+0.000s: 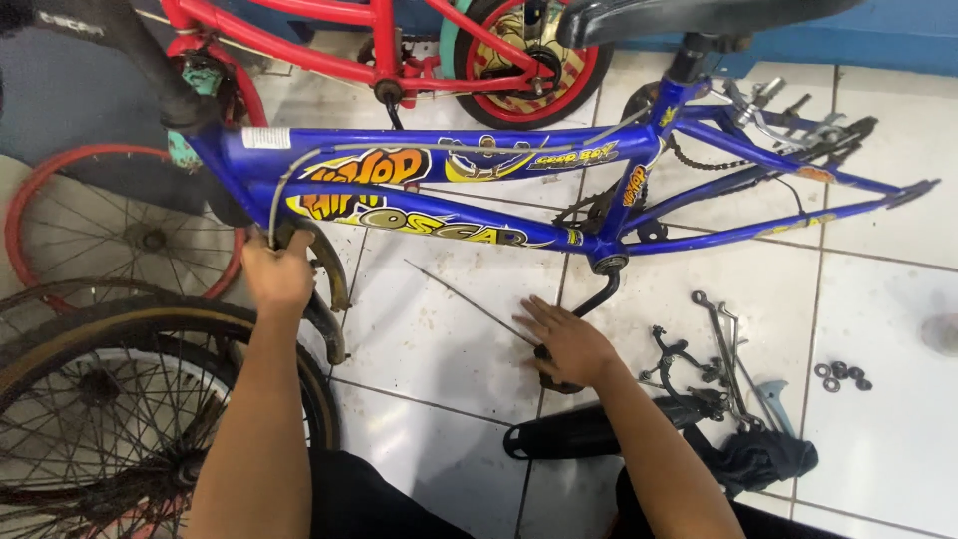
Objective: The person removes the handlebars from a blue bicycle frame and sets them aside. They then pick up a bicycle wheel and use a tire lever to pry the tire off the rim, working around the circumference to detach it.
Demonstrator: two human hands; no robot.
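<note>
Blue bicycle frame (449, 165) was glossy painted metal with shiny decals; its fork blades (329, 269) showed dull, rusted metal; spanners (720, 324) and washers (841, 376) were bare steel; tyre (150, 324) matt worn rubber; floor tiles (888, 299) glazed white, smudged.

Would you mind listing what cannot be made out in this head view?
- Pedal: mostly hidden under the right hand.
- Fork: its top is covered by the left hand.
- Saddle: cut off by the top edge.
- Nuts on the floor: too small to tell their type.
- Tyre: cut off by the left edge.
</note>
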